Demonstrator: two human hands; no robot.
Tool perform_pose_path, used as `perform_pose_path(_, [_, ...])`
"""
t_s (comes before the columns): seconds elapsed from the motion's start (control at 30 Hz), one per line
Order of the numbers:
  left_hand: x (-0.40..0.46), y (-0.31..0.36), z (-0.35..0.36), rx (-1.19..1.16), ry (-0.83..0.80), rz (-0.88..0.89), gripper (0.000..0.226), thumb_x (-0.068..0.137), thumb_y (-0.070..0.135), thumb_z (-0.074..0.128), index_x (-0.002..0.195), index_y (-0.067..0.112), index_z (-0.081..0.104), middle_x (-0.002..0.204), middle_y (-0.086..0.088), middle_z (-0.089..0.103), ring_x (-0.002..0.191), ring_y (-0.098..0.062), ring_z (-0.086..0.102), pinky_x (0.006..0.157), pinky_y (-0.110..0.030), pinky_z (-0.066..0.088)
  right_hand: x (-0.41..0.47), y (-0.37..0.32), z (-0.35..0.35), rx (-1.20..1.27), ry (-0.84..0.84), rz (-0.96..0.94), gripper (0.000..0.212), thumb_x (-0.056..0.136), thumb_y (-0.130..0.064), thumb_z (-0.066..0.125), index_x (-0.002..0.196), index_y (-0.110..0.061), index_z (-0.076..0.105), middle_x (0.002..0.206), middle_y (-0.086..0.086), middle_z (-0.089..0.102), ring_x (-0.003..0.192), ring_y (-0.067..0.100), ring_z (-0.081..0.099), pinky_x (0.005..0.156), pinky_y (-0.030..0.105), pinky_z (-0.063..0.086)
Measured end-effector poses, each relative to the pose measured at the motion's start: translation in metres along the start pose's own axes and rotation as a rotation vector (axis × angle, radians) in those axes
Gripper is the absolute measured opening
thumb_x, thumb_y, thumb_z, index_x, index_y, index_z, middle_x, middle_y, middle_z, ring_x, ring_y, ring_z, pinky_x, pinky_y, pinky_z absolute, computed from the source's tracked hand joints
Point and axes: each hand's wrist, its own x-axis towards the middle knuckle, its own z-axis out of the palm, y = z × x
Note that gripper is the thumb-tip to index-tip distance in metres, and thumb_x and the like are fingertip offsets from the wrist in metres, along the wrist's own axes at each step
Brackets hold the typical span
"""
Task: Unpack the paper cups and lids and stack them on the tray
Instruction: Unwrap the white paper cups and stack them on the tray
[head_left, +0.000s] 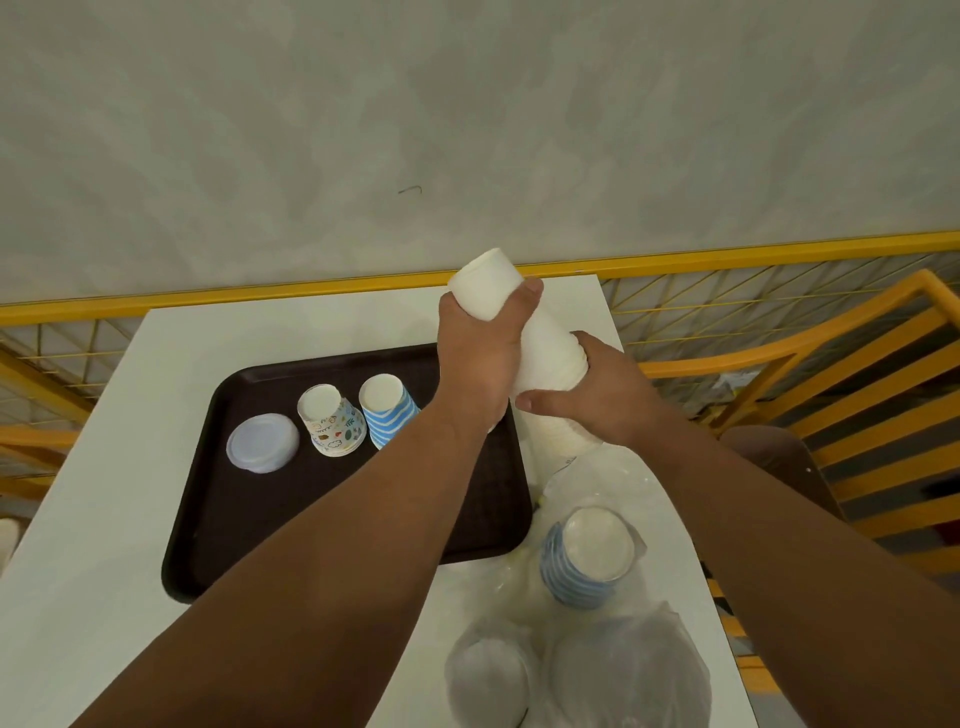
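Observation:
A tall stack of plain white paper cups (545, 338) stands tilted, bottoms up, over the right edge of the dark brown tray (249, 519). My left hand (478, 358) grips the upper part of the stack; my right hand (602, 395) grips its lower part. On the tray sit a pale lid (262, 435), an upside-down cup with small coloured pictures (332, 421) and an upside-down blue-striped cup (387, 410). A clear plastic bag (582, 483) hangs around the bottom of the white stack.
On the white table (104, 493), right of the tray, a stack of blue-striped cups (587, 561) stands in plastic wrap. Two bagged packs of lids (623, 670) lie near the front edge. A yellow railing (779, 254) and yellow chair (857, 364) stand behind and right.

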Motion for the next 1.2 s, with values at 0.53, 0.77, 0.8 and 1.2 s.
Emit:
perform_pose_path(0.53, [0.024,0.016,-0.053,0.403,0.140,0.438,0.072,0.075,0.033,0.082,0.133,0.021,0.041,0.117,0.009,0.057,0.105,-0.010,0.058,0.081,-0.013,0.047,-0.004,0.035,-0.005,-0.029,0.094,0.139,0.074,0.064,-0.048,0.086,0.125,-0.020,0.053,0.111,-0.002,0.059,0.101,0.020,0.057,0.079,0.033,0.048])
perform_pose_path(0.77, [0.025,-0.028,-0.058,0.619,0.068,0.319,0.073,0.070,0.032,0.085,0.130,0.025,0.044,0.115,0.012,0.055,0.106,-0.011,0.055,0.094,-0.030,0.047,-0.004,0.042,-0.003,0.009,0.106,0.133,0.075,0.064,-0.049,0.085,0.126,-0.020,0.053,0.113,-0.003,0.059,0.102,0.019,0.057,0.078,0.031,0.046])
perform_pose_path(0.8, [0.025,-0.035,-0.059,0.643,0.061,0.300,0.073,0.070,0.032,0.085,0.130,0.025,0.044,0.114,0.012,0.054,0.105,-0.012,0.054,0.094,-0.031,0.046,-0.004,0.043,-0.003,0.015,0.103,0.132,0.075,0.064,-0.049,0.086,0.125,-0.021,0.054,0.113,-0.003,0.060,0.102,0.018,0.057,0.078,0.031,0.047])
perform_pose_path(1.2, [0.025,-0.055,-0.066,0.725,-0.030,0.112,0.092,0.071,0.033,0.085,0.145,0.021,0.031,0.129,0.007,0.049,0.124,-0.021,0.048,0.104,-0.035,0.039,-0.007,0.039,-0.001,0.057,0.070,0.137,0.075,0.059,-0.054,0.084,0.121,-0.023,0.056,0.109,-0.006,0.062,0.098,0.014,0.060,0.076,0.030,0.050])
